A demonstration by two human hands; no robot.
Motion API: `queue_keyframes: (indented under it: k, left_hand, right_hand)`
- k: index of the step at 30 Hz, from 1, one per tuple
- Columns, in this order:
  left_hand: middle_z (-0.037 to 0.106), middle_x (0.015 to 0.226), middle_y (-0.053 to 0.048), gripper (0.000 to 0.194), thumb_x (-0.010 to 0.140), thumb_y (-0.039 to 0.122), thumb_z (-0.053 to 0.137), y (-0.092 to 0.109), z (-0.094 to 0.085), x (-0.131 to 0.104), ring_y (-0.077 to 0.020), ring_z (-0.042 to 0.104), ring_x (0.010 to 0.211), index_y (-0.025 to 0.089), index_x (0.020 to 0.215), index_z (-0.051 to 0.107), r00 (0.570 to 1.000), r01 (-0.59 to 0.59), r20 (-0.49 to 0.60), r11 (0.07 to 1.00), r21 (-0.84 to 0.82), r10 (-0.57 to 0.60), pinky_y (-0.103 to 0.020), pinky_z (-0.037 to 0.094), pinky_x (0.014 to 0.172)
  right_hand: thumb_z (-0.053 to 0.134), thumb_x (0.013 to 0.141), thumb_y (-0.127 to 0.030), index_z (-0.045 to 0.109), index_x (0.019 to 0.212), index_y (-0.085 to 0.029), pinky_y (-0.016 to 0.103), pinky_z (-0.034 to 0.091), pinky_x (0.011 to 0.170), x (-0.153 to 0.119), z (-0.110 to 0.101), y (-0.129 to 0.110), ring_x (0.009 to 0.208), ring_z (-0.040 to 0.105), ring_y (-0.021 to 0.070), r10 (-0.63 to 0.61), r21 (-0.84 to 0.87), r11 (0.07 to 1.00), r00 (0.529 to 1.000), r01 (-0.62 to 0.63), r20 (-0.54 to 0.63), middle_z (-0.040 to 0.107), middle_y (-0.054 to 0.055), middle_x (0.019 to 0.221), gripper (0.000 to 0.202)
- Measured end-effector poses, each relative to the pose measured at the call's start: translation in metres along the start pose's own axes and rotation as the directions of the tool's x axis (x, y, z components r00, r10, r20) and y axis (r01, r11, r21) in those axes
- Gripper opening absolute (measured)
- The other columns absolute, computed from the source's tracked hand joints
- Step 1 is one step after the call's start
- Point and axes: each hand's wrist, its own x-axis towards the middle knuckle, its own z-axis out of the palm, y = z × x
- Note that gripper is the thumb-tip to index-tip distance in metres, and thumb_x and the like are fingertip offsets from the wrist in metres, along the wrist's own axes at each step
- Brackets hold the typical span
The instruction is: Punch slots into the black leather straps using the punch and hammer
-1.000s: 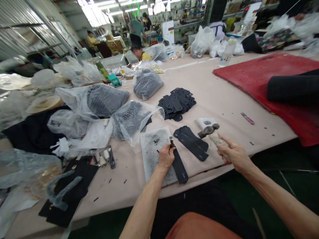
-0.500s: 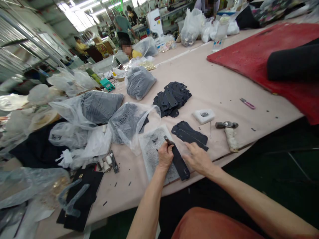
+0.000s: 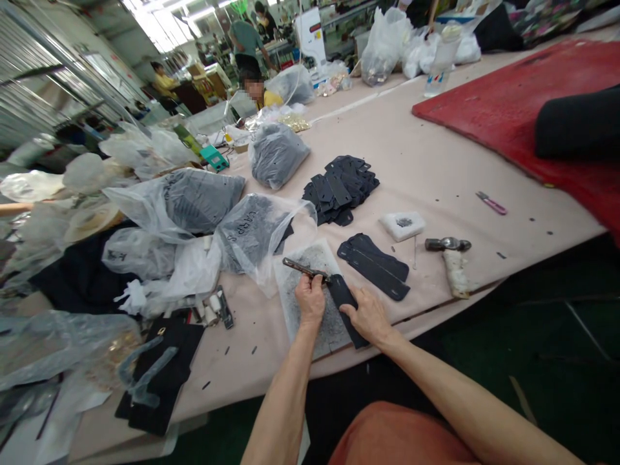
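Note:
My left hand (image 3: 310,299) is closed on a slim metal tool (image 3: 299,267), which lies tilted over a speckled white board (image 3: 317,255). The tool's right end is at the top of a dark strip (image 3: 343,294). My right hand (image 3: 369,315) holds that strip by its right edge, thumb on top and fingers beside it. Right of the board lies a small stack of dark pieces (image 3: 375,265). A hammer (image 3: 454,265) with a wrapped handle rests farther right, near a white block (image 3: 402,225).
A heap of dark pieces (image 3: 341,187) lies behind the board. Filled plastic bags (image 3: 252,232) crowd the left side. Pink-handled snips (image 3: 491,203) and a red mat (image 3: 494,110) with a black roll (image 3: 578,123) are at right. A person (image 3: 256,87) is across the table.
My left hand has swung the tool from nearly upright to a flatter slant pointing left. My right hand has moved onto the dark strip from beside it. The view has shifted slightly.

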Motion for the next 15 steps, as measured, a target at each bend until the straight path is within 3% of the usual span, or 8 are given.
queue_keyframes:
  k: [5,10,15]
  left_hand:
    - [0.073,0.086,-0.005,0.018,0.085,0.029,0.055,0.014,-0.008,-0.011,-0.0205,0.069,0.081,0.018,0.09,0.068,0.992,0.12,0.053,0.979,-0.164,-0.113,-0.034,0.055,0.078]
    - [0.073,0.084,-0.005,0.018,0.085,0.027,0.051,0.015,-0.009,-0.01,-0.0213,0.068,0.078,0.02,0.089,0.068,0.984,0.123,0.136,0.989,-0.079,-0.112,-0.035,0.053,0.076]
    - [0.072,0.083,-0.006,0.021,0.087,0.028,0.049,0.009,-0.01,-0.009,-0.0231,0.067,0.078,0.019,0.092,0.067,0.987,0.107,0.115,0.994,0.015,-0.108,-0.036,0.051,0.075]
  right_hand:
    - [0.061,0.085,-0.034,0.057,0.123,-0.017,0.033,0.044,0.089,0.01,0.004,0.003,0.104,0.062,0.0258,-0.025,0.006,1.0,1.0,0.025,-0.016,0.068,0.011,0.107,0.042]
    - [0.064,0.08,-0.028,0.054,0.128,-0.018,0.032,0.044,0.088,0.025,-0.006,-0.001,0.103,0.06,0.0245,-0.171,-0.086,0.982,0.984,0.167,-0.046,0.061,0.011,0.112,0.049]
    - [0.061,0.078,-0.021,0.067,0.105,-0.02,0.029,0.044,0.085,0.056,-0.012,-0.011,0.095,0.059,0.0201,-0.211,-0.058,0.975,0.976,0.213,0.045,0.06,0.007,0.102,0.028]
